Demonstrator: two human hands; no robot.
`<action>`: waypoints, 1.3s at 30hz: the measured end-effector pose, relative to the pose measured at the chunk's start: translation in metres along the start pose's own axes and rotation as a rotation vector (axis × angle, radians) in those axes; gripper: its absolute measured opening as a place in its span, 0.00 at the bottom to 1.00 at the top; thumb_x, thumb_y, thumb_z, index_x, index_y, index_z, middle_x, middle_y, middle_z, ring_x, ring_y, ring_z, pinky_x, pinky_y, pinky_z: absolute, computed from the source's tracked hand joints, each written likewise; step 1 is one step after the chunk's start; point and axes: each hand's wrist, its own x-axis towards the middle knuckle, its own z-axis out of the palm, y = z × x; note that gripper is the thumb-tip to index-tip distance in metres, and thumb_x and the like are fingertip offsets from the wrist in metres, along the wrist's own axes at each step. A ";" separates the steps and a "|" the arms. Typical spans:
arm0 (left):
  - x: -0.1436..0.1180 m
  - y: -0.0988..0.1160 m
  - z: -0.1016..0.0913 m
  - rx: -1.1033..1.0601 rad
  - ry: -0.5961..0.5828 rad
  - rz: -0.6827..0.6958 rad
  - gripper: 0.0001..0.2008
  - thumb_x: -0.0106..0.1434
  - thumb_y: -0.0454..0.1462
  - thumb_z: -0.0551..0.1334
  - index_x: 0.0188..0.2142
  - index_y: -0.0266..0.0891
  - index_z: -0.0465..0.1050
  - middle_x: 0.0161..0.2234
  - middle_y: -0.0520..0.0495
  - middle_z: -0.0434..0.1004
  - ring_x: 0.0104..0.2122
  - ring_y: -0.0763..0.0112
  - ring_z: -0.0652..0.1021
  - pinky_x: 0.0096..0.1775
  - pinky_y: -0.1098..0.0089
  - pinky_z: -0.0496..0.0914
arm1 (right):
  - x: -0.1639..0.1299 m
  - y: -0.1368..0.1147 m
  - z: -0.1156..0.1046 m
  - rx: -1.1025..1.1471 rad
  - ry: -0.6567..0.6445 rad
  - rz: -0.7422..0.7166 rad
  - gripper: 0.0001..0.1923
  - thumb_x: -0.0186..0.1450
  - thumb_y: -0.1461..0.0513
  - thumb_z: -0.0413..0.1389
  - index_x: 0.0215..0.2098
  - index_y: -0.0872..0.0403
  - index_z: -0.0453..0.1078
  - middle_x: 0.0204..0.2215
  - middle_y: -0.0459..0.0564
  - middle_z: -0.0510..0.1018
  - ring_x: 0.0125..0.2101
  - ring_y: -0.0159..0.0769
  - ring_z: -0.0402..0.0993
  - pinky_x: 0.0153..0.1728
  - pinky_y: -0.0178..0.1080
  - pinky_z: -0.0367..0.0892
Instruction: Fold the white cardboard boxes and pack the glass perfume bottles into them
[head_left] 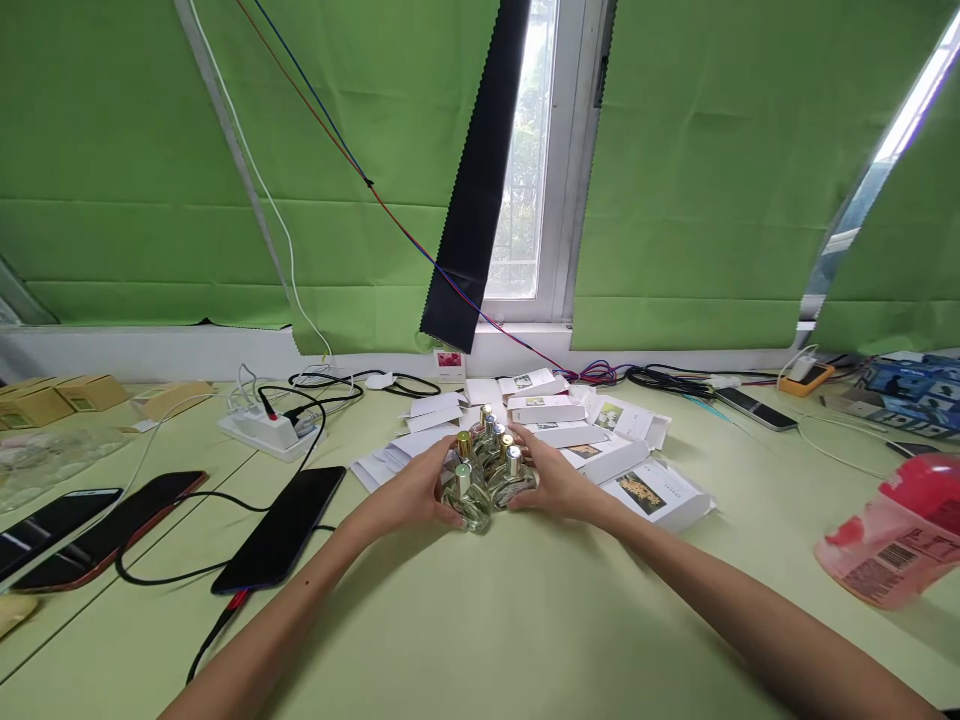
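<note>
A tight group of small glass perfume bottles [469,503] with gold and silver caps stands upright on the table in front of me. My left hand [418,488] curves around the left side of the group, its thumb against the front-left bottle. From the right, my right hand [553,478] closes in on the same group, thumb beside a silver-capped perfume bottle [513,482]. The fingers of both hands are partly hidden behind the glass. Just behind and beside the bottles lie several flat white cartons [652,492] with flower pictures, some with flaps open.
At left are phones [279,530] on cables, a white power strip [268,432] and brown boxes [91,391]. A pink-and-red container [892,535] stands at right, with another phone [756,409] and blue packages [915,392] farther back. Green blinds [697,180] cover the window behind.
</note>
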 end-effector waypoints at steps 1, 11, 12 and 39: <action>0.000 0.000 0.001 0.010 0.018 0.005 0.47 0.47 0.40 0.76 0.65 0.43 0.62 0.43 0.47 0.78 0.39 0.57 0.79 0.35 0.67 0.73 | 0.000 -0.001 -0.001 -0.007 -0.002 0.005 0.59 0.50 0.67 0.74 0.73 0.47 0.52 0.65 0.59 0.72 0.66 0.54 0.67 0.66 0.57 0.63; -0.006 -0.006 0.010 0.103 0.090 0.013 0.36 0.46 0.46 0.78 0.53 0.41 0.72 0.49 0.44 0.75 0.35 0.64 0.74 0.35 0.67 0.71 | -0.018 -0.010 0.005 -0.283 0.048 0.074 0.47 0.61 0.66 0.67 0.73 0.51 0.52 0.64 0.61 0.71 0.64 0.53 0.69 0.63 0.53 0.66; -0.007 -0.007 0.010 0.105 0.087 0.015 0.35 0.47 0.47 0.78 0.53 0.41 0.72 0.48 0.45 0.75 0.33 0.65 0.74 0.35 0.68 0.70 | -0.022 -0.013 0.005 -0.301 0.052 0.081 0.45 0.62 0.66 0.66 0.73 0.51 0.53 0.62 0.61 0.71 0.62 0.52 0.70 0.62 0.52 0.67; -0.016 0.000 0.019 0.151 0.180 -0.108 0.29 0.50 0.46 0.73 0.51 0.41 0.74 0.39 0.49 0.82 0.30 0.63 0.76 0.32 0.68 0.66 | 0.001 -0.012 -0.020 -0.309 -0.093 0.031 0.34 0.56 0.62 0.73 0.57 0.52 0.65 0.50 0.52 0.71 0.48 0.44 0.72 0.50 0.43 0.68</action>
